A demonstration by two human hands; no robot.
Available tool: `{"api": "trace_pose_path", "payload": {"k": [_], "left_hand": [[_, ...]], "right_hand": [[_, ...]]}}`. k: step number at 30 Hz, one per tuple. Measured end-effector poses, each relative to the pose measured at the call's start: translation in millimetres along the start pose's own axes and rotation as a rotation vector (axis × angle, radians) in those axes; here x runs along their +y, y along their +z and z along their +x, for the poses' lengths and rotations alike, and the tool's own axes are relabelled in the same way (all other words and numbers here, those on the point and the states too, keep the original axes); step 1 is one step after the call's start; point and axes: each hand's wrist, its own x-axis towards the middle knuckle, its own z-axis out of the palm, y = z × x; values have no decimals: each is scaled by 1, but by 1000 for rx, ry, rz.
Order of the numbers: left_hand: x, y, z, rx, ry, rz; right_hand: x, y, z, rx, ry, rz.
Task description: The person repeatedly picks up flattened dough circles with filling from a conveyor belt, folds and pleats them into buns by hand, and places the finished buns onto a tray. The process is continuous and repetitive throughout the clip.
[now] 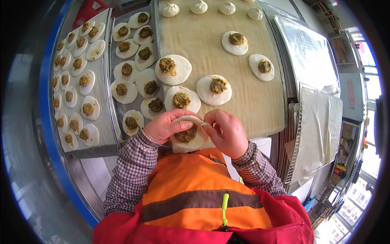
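Between my hands, close to my body, is a round dough wrapper [198, 141] with brown-green filling [186, 134] in its middle. My left hand [168, 126] cups the wrapper from the left, its thumb lying over the filling. With thumb and forefinger, my right hand [226, 132] pinches the wrapper's right edge, where a small fold shows. Just beyond lie filled open wrappers: one [193, 102] right behind my left hand, another [208, 90] to the right and a third [181, 73] farther left. Part of the held wrapper is hidden by my fingers.
Several closed buns [199, 7] stand along the far edge of the lined tray [256, 110]. Two open wrappers [235, 43] lie right of centre. Trays at left hold many filled wrappers [124, 92]. A wire rack [295, 134] with a cloth stands at right.
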Motion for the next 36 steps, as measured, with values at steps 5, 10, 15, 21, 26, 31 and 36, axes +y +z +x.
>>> {"api": "trace_pose_path", "payload": {"k": [5, 10, 15, 21, 26, 31, 36], "left_hand": [[-6, 9, -2, 116, 128, 552], [1, 20, -11, 88, 37, 792], [-5, 18, -21, -7, 136, 604], [-46, 17, -46, 231, 251, 87], [-52, 19, -63, 432, 243, 613], [-53, 13, -77, 308, 220, 659], [-73, -12, -103, 306, 367, 226]], "right_hand": [[-5, -6, 4, -145, 48, -28], [-8, -5, -5, -168, 28, 31], [-13, -1, -18, -186, -29, -8], [-16, 28, -33, -125, 344, 603], [-16, 45, -38, -87, -211, -146], [-26, 60, -47, -124, 193, 420], [-33, 88, -56, -178, 52, 78]]}}
